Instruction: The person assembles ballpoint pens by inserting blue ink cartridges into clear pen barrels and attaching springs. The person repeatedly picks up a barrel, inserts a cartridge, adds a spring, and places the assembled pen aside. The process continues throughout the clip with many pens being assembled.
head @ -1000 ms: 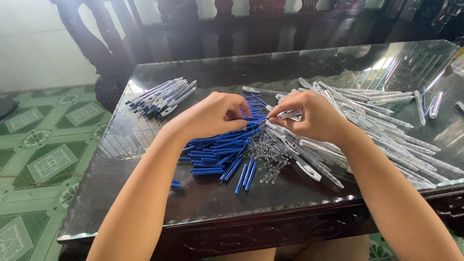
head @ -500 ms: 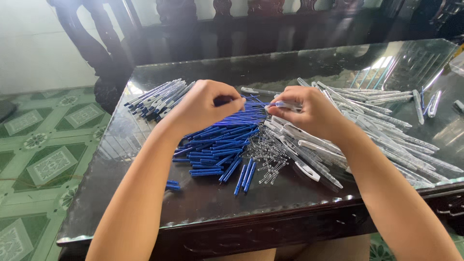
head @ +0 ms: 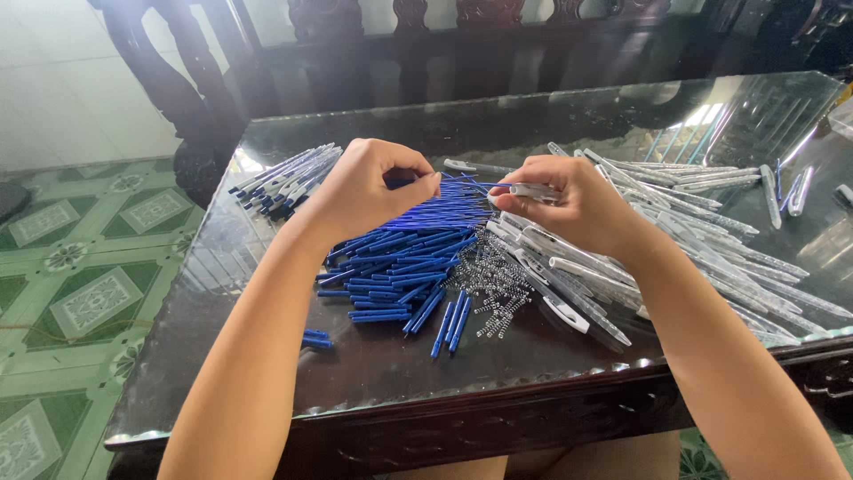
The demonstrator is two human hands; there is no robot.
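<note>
Hands (head: 569, 209) raised since, pen barrel (head: 536, 190) pinched

view: one camera on my head, the only view here
facing: down and forward over my forearms onto the glass-topped table (head: 267, 373)
nearness: close, my arms fill the lower frame
edges: green tiled floor (head: 80, 293) at left, dark carved chair (head: 400, 44) beyond the table

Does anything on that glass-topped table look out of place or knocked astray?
Mostly it is sorted heaps. One small blue plastic pen part lies alone near the front left of the glass table top, apart from the big blue pile. A few thin metal springs have strayed toward the front edge too.
</note>
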